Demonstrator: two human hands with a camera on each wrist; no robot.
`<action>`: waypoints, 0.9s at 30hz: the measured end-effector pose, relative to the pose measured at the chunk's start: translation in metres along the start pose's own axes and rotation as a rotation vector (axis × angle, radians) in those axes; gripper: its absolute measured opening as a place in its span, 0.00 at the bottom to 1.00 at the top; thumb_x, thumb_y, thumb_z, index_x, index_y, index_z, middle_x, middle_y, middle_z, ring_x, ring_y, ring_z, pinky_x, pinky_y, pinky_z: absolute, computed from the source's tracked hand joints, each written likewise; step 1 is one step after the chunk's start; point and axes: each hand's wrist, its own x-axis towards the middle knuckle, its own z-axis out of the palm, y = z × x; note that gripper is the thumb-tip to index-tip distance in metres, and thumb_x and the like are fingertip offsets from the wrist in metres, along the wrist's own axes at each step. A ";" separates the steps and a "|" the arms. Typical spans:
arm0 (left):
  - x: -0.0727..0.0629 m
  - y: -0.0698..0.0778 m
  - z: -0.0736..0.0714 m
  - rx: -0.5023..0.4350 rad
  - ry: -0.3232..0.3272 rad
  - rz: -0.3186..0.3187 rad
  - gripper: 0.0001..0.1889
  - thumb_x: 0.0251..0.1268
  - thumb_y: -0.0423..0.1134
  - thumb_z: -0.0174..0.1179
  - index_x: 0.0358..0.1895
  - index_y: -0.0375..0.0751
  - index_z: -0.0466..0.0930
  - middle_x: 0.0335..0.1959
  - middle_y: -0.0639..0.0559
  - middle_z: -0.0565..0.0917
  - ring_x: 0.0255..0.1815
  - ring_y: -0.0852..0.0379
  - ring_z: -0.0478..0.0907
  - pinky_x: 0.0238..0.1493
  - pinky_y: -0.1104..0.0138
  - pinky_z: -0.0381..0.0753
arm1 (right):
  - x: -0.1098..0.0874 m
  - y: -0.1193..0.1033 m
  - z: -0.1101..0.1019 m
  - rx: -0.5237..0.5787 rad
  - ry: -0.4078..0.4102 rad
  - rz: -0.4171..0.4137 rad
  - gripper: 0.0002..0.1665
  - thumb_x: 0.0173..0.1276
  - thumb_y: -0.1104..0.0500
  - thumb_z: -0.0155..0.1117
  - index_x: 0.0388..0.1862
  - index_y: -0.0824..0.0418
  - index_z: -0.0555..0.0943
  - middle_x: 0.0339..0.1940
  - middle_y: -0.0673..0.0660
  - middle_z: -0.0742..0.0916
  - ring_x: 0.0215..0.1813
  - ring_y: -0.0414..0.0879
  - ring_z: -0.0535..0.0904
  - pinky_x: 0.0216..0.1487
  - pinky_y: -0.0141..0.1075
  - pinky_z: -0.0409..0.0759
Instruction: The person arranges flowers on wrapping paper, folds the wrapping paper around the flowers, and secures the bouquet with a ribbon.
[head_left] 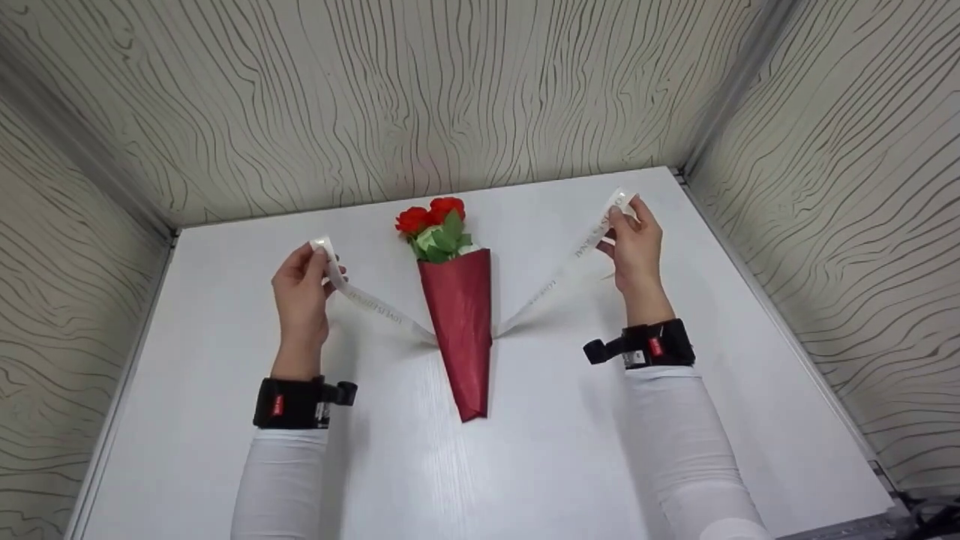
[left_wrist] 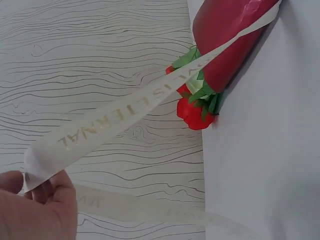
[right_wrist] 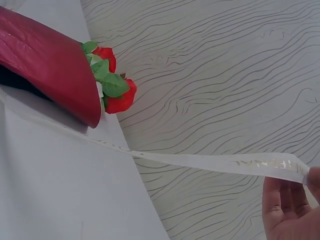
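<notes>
A bouquet in dark red wrapping paper [head_left: 459, 330] lies on the white table, with red roses [head_left: 429, 216] and green leaves at its far end. A white ribbon [head_left: 375, 306] with gold lettering runs beneath the bouquet and comes out on both sides. My left hand [head_left: 301, 289] pinches one end between thumb and fingers, raised to the left of the bouquet. On the other side, my right hand [head_left: 637, 244] pinches the opposite end, held a little higher in the head view. Both lengths slope down toward the wrapping. The part of the ribbon under the bouquet is hidden.
The white table [head_left: 525, 465] reaches back to a wall panel [head_left: 420, 97] with a wood-grain pattern. Similar panels stand at left and right, joined by grey metal posts. Dark cables [head_left: 937, 517] lie at the lower right corner.
</notes>
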 end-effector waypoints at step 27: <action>-0.008 0.020 0.081 0.301 -0.575 0.080 0.17 0.77 0.41 0.51 0.57 0.34 0.78 0.34 0.43 0.78 0.23 0.58 0.70 0.24 0.70 0.71 | -0.017 -0.029 0.100 -0.110 -0.746 -0.124 0.24 0.76 0.56 0.55 0.68 0.60 0.72 0.48 0.61 0.80 0.48 0.57 0.81 0.32 0.41 0.84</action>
